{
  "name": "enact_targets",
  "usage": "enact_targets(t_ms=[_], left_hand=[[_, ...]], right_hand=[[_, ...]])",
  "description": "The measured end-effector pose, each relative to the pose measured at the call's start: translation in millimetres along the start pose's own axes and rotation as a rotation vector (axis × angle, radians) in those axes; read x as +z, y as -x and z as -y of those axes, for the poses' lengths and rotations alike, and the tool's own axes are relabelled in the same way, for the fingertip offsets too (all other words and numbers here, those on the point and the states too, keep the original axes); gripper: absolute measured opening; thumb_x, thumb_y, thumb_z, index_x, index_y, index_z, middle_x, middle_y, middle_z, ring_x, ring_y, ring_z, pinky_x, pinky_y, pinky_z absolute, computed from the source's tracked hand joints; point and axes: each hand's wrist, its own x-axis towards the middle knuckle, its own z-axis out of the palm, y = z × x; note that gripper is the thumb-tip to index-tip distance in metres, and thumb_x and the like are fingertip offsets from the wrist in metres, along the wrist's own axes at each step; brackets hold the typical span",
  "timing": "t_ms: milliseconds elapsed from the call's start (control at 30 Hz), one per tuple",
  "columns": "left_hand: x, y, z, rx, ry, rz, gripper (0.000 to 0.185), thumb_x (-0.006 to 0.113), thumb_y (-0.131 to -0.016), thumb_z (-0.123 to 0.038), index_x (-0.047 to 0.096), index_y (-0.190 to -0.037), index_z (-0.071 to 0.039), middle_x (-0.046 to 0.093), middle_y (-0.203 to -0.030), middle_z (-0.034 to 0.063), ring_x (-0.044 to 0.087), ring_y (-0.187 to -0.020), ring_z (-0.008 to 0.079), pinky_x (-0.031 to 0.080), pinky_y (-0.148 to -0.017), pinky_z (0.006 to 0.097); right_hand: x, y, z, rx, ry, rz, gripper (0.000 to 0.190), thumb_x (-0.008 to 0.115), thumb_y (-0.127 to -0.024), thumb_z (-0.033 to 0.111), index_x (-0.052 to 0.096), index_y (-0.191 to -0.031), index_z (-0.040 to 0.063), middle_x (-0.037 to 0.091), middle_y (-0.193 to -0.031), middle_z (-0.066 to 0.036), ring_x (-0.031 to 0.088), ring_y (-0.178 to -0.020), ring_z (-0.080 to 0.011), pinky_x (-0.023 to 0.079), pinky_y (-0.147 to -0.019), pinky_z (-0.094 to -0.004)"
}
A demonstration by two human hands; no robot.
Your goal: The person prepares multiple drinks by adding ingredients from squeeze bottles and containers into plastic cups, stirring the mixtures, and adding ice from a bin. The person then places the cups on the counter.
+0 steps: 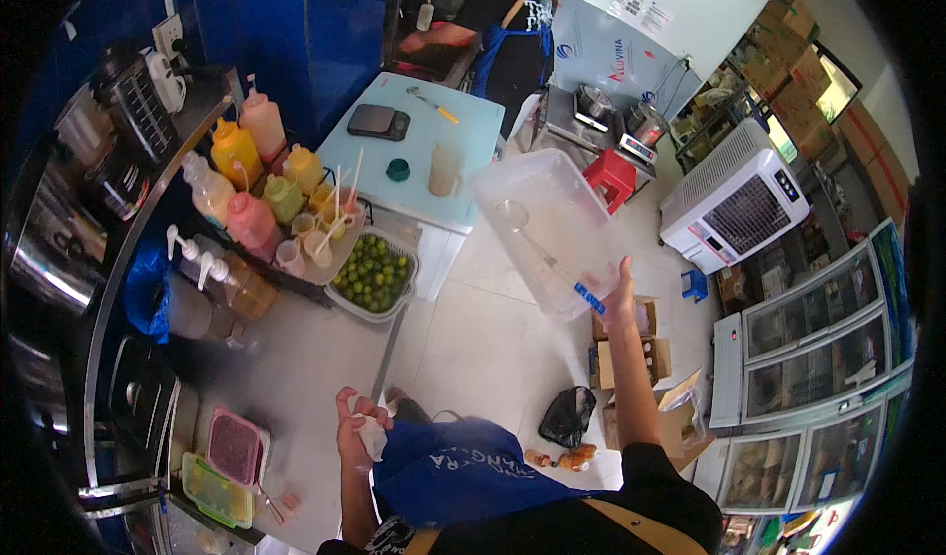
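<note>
My right hand (619,300) grips the near corner of a translucent plastic tub (587,230), held tilted above the floor. Inside the tub lies a ladle (511,216), its blue-marked handle end by my fingers. Wet residue coats the tub's bottom. Over the steel counter's edge, my left hand (361,429) holds a crumpled white cloth or tissue (375,439). To its left on the counter (318,370) sit a pink-rimmed container (235,448) and a green-lidded box (216,490). Further along the counter stands a basket of small green citrus fruit (373,270).
Squeeze bottles (251,219) and small cups crowd a tray on the left. A light-blue tabletop (410,138) bears a kitchen scale (378,122) and a jug (445,171). Behind it stands another person (517,38). A red stool (612,178) and an air cooler (735,200) are right.
</note>
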Motion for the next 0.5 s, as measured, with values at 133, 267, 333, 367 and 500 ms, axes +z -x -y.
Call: enact_targets(t_ms=[133,267,333,367,500], left_hand=[[41.0,-47.2,-18.4,0.046,-0.058,-0.017,0.048,0.055,-0.078,-0.016,0.044,-0.124,-0.02,0.042,-0.079,0.0025,0.051,-0.067,0.0227,0.045,-0.061,0.0387],[58.9,-84.4,-16.9,0.18,-0.131,-0.199,0.049,0.056,-0.087,-0.011,0.043,-0.134,-0.013,0.052,-0.091,0.0049,0.059,-0.08,0.0259,0.052,-0.068,0.0384],[66.9,-97.4,-7.8,0.269,-0.153,-0.354,0.049,0.063,-0.095,-0.014,0.044,-0.14,-0.008,0.058,-0.106,0.0065,0.064,-0.091,0.0282,0.054,-0.07,0.0389],[72.4,-103.3,-0.3,0.302,-0.16,-0.432,0.048,0.064,-0.096,-0.017,0.045,-0.14,-0.008,0.058,-0.108,0.0063,0.064,-0.093,0.0285,0.054,-0.071,0.0391],[110.9,-125.7,31.7,0.429,-0.188,-0.654,0.047,0.065,-0.099,-0.03,0.049,-0.138,-0.009,0.058,-0.114,0.0051,0.064,-0.103,0.0284,0.054,-0.073,0.0377]], right_hand=[[3.1,-117.2,31.5,0.038,-0.002,0.049,0.092,0.043,-0.089,0.082,0.036,-0.152,0.016,0.049,-0.145,-0.015,0.048,-0.131,-0.0395,0.051,-0.092,-0.0586],[17.5,-234.9,33.4,0.027,0.098,0.027,0.099,0.043,-0.086,0.086,0.027,-0.157,0.018,0.042,-0.15,-0.016,0.045,-0.133,-0.0443,0.051,-0.089,-0.0593],[12.6,-299.3,16.6,0.03,0.086,-0.002,0.102,0.046,-0.078,0.091,0.028,-0.155,0.026,0.051,-0.143,-0.017,0.057,-0.113,-0.0382,0.047,-0.076,-0.0516],[14.6,-331.5,6.2,0.034,0.072,-0.004,0.104,0.048,-0.075,0.093,0.029,-0.155,0.03,0.055,-0.139,-0.018,0.064,-0.104,-0.0351,0.046,-0.069,-0.0478],[45.8,-435.9,-30.8,0.266,0.005,-0.026,0.111,0.047,-0.074,0.094,0.019,-0.158,0.028,0.05,-0.143,-0.023,0.058,-0.115,-0.0364,0.045,-0.074,-0.0502]])
